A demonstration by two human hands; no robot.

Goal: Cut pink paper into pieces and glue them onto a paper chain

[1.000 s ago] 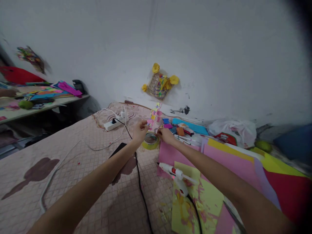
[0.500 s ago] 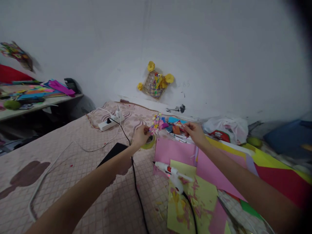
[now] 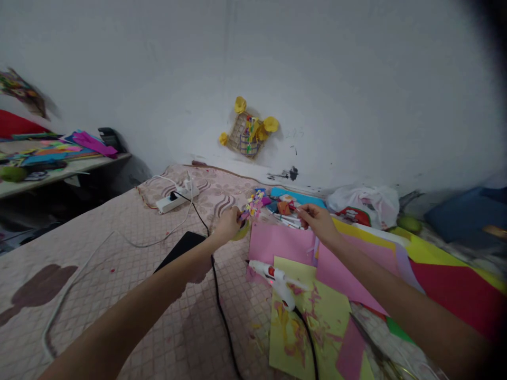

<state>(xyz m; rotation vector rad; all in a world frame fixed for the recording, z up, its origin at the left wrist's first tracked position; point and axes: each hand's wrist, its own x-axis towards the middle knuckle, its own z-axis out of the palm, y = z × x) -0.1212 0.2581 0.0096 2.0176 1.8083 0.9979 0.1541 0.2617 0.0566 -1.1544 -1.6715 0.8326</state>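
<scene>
My left hand [image 3: 228,224] pinches the stem of a small craft of coloured paper flowers [image 3: 252,205] and holds it up over a yellow-green tape roll [image 3: 244,230]. My right hand [image 3: 319,221] hovers with curled fingers over a pile of pens and foam scraps [image 3: 285,211], apart from the craft. Whether it holds anything is hidden by the fingers. A white glue gun [image 3: 275,276] lies below both hands, on the edge of a pink sheet [image 3: 273,244].
Coloured paper sheets [image 3: 400,264] cover the right side of the quilted bed [image 3: 119,274]. A glue-stained yellow-green sheet [image 3: 317,327], black cable [image 3: 220,306], dark phone [image 3: 179,249], power strip [image 3: 174,200] and white plastic bag [image 3: 366,200] lie around. A cluttered shelf [image 3: 59,169] stands at the left.
My right hand let go of the flower craft and moved right to the pile of pens. My left hand lowered the craft slightly. The view shifted a little.
</scene>
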